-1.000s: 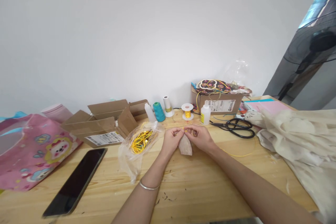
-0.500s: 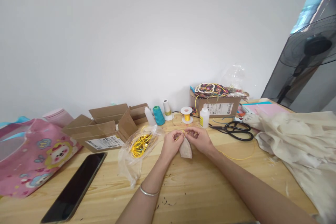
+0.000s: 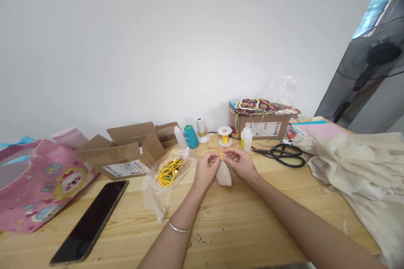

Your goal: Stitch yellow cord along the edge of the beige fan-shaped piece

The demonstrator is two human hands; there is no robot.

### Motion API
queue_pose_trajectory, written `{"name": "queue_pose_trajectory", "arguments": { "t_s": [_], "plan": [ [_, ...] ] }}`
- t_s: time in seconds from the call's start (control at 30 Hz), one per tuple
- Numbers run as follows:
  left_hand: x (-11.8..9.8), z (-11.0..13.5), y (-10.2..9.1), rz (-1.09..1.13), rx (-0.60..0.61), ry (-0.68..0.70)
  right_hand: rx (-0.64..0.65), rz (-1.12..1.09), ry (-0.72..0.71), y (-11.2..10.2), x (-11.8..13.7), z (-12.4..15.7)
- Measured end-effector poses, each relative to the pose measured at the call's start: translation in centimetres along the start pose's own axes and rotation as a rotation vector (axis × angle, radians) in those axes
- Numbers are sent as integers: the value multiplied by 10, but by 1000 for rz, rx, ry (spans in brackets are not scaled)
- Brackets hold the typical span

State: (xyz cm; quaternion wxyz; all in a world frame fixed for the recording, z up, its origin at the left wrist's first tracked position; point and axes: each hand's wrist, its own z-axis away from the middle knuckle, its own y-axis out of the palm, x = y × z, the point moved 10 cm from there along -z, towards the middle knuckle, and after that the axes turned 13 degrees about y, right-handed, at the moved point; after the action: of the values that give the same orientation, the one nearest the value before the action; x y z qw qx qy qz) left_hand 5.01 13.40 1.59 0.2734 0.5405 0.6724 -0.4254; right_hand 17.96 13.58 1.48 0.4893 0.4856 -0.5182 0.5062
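Observation:
My left hand [image 3: 205, 170] and my right hand [image 3: 242, 164] meet over the middle of the wooden table [image 3: 240, 227]. Both pinch a thin yellow cord [image 3: 222, 157] at the top of a small beige fabric piece [image 3: 224, 174] that hangs between them. The cord trails off to the right across the wood [image 3: 284, 188]. A clear plastic bag with coiled yellow cord [image 3: 167, 172] lies just left of my left hand. A silver bangle sits on my left wrist.
A black phone [image 3: 90, 220] lies front left beside a pink printed bag [image 3: 41, 185]. Open cardboard boxes [image 3: 126, 151], thread spools [image 3: 191, 135], a glue bottle [image 3: 246, 138], black scissors [image 3: 284, 154] and a filled box [image 3: 263, 122] line the back. Cream cloth [image 3: 362, 172] is heaped at the right.
The hands stay together on the cord and fabric piece, with only small finger shifts. The view has drifted slightly.

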Motion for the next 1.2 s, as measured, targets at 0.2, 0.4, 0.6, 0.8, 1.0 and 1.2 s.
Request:
{"name": "queue_pose_trajectory", "arguments": {
  "t_s": [0.2,0.4,0.6,0.8,1.0,1.2],
  "plan": [
    [1,1,4,12,36,-9,37,-90,59,0,-9,-3],
    [2,2,7,31,37,-30,229,-411,336,13,-36,-2],
    [-3,0,-1,-6,-24,-12,311,-477,384,25,-40,2],
    [-1,0,-6,-100,-28,-32,286,-316,293,24,-37,-1],
    [1,-1,-8,-162,-20,-30,263,-190,213,23,-28,0],
    [-11,-2,-12,-386,10,47,276,65,-6,32,-6,9]
  ]
}}
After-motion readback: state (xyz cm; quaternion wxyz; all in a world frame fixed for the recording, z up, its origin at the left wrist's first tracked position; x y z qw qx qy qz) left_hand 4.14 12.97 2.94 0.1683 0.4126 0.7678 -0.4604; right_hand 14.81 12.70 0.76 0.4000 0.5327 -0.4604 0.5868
